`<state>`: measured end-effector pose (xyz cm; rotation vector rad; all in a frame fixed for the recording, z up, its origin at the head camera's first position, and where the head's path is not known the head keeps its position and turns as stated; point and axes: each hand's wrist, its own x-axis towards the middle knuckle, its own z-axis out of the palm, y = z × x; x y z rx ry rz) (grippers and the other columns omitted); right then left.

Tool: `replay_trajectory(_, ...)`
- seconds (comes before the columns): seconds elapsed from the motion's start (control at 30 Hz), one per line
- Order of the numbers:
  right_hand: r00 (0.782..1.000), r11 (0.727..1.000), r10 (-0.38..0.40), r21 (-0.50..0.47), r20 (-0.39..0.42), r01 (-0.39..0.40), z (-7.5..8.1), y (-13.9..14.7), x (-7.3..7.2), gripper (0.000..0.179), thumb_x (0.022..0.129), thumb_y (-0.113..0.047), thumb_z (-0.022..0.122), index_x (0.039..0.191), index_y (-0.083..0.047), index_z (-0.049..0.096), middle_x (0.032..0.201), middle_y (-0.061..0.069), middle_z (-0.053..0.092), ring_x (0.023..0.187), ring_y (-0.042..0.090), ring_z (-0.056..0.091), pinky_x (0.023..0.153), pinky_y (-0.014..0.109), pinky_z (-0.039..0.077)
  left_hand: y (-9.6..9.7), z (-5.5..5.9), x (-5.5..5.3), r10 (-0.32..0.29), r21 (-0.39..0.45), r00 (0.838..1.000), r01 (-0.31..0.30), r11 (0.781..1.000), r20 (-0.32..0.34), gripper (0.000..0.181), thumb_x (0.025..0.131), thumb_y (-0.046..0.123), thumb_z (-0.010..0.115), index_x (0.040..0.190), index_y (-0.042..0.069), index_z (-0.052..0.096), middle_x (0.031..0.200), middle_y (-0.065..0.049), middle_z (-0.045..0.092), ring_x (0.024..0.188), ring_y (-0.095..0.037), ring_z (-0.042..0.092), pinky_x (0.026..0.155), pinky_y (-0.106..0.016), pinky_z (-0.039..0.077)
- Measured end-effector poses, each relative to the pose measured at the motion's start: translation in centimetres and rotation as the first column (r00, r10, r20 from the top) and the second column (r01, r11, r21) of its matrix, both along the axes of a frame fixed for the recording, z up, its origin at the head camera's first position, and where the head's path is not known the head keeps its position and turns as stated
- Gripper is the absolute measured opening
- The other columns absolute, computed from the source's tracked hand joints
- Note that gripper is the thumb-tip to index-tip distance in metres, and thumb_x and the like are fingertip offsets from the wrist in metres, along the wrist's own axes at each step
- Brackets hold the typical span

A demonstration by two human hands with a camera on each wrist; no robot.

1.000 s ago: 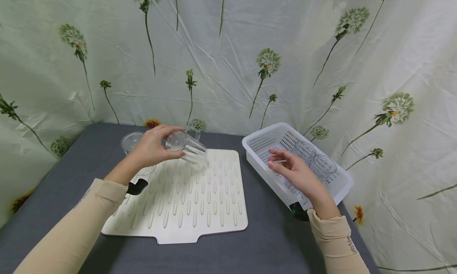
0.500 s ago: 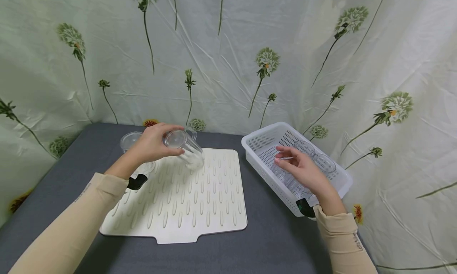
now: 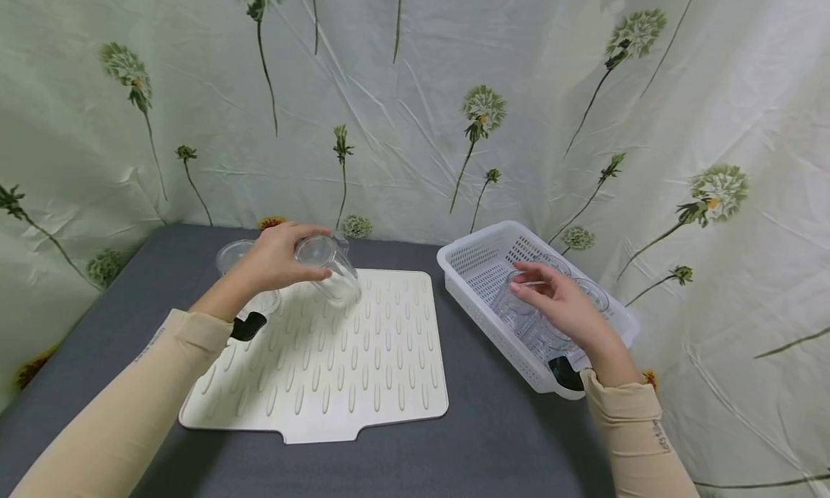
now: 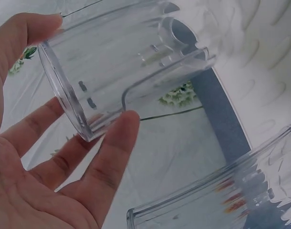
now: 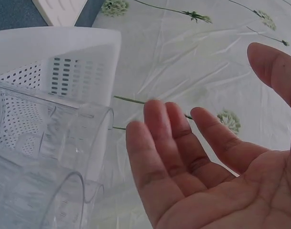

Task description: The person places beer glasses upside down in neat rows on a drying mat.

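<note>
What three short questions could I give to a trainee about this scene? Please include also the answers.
1. Which hand holds a cup?
2. True or false: the basket stands to the right of the mat.
3. The basket contains: A) plates; B) clear cups; C) spoons.

Key:
1. The left hand.
2. True.
3. B.

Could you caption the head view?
Left hand holds a tilted clear mug over a white mat; right hand near a basket of glasses.
</note>
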<state>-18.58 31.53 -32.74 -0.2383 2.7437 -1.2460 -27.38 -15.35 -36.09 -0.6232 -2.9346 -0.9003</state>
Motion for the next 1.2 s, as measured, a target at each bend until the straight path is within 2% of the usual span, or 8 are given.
replay_trajectory(0.13,1.0,1.0,-0.01,-0.001,-0.007,0.01,0.2,0.3,0.1,0.058,0.111,-0.034,0.062,0.16,-0.007,0.046,0.147,0.02,0.06,0.129,0.028,0.062,0.105,0.042,0.054,0.0,0.1,-0.2,0.015,-0.011,1.0,-0.015,1.0,0.022,0.074,0.089,0.034,0.087,0.154,0.012,0.059,0.147,-0.023,0.06,0.127,-0.044,0.06,0.099,-0.065,0.053)
replay_trajectory(0.27,1.0,1.0,-0.018,0.012,-0.012,0.019,0.3,0.8,0.1,0.059,0.111,-0.035,0.062,0.16,-0.007,0.046,0.148,0.019,0.06,0.126,0.023,0.062,0.101,0.032,0.055,0.2,0.2,-0.4,0.025,-0.029,0.999,-0.024,0.999,0.036,0.073,0.089,0.034,0.087,0.154,0.013,0.059,0.148,-0.024,0.06,0.131,-0.046,0.059,0.101,-0.066,0.052)
replay_trajectory(0.43,0.999,0.999,-0.041,0.024,-0.016,0.042,0.5,1.4,0.3,0.06,0.11,-0.035,0.064,0.16,-0.007,0.046,0.148,0.019,0.059,0.128,0.023,0.06,0.094,0.019,0.052,0.4,0.3,-0.7,0.03,-0.05,0.999,-0.028,0.998,0.044,0.072,0.089,0.033,0.086,0.153,0.013,0.06,0.151,-0.024,0.059,0.134,-0.047,0.057,0.104,-0.067,0.051)
replay_trajectory(0.53,0.999,0.998,-0.048,0.035,-0.019,0.049,0.5,1.6,0.3,0.062,0.109,-0.036,0.065,0.16,-0.006,0.046,0.148,0.019,0.059,0.129,0.024,0.061,0.094,0.017,0.051,0.4,0.4,-0.6,0.041,-0.055,0.998,-0.038,0.998,0.045,0.072,0.089,0.032,0.086,0.153,0.012,0.06,0.15,-0.024,0.06,0.135,-0.048,0.056,0.104,-0.067,0.051)
replay_trajectory(0.7,0.998,0.996,-0.043,0.075,-0.035,0.046,0.5,2.0,-0.1,0.062,0.109,-0.034,0.065,0.16,-0.004,0.045,0.147,0.021,0.06,0.135,0.036,0.06,0.096,0.022,0.051,0.3,0.5,-0.6,0.068,-0.058,0.995,-0.064,0.996,0.076,0.073,0.09,0.032,0.085,0.155,0.012,0.058,0.155,-0.025,0.055,0.143,-0.051,0.048,0.109,-0.07,0.047)
replay_trajectory(0.87,0.999,0.992,-0.043,0.113,-0.028,0.046,0.7,2.7,-0.4,0.064,0.109,-0.036,0.065,0.161,-0.004,0.044,0.15,0.024,0.059,0.137,0.039,0.058,0.096,0.023,0.051,0.4,0.4,-0.8,0.085,-0.071,0.991,-0.078,0.994,0.105,0.073,0.091,0.032,0.084,0.156,0.012,0.056,0.159,-0.027,0.05,0.15,-0.053,0.04,0.113,-0.073,0.044)
replay_trajectory(1.1,0.998,0.987,-0.053,0.149,-0.02,0.055,1.1,3.9,-0.6,0.067,0.109,-0.037,0.064,0.161,-0.001,0.041,0.155,0.026,0.053,0.14,0.043,0.055,0.097,0.026,0.052,0.6,0.7,-0.9,0.099,-0.113,0.991,-0.088,0.99,0.094,0.072,0.091,0.033,0.082,0.154,0.01,0.058,0.153,-0.028,0.055,0.141,-0.053,0.048,0.105,-0.071,0.048)
replay_trajectory(1.2,0.998,0.985,-0.057,0.163,-0.015,0.059,1.2,4.3,-0.6,0.07,0.109,-0.039,0.065,0.162,-0.001,0.04,0.159,0.026,0.05,0.142,0.045,0.053,0.102,0.035,0.054,0.7,0.7,-1.0,0.108,-0.118,0.988,-0.095,0.988,0.109,0.072,0.091,0.032,0.082,0.155,0.01,0.057,0.154,-0.028,0.053,0.142,-0.053,0.047,0.105,-0.071,0.049)
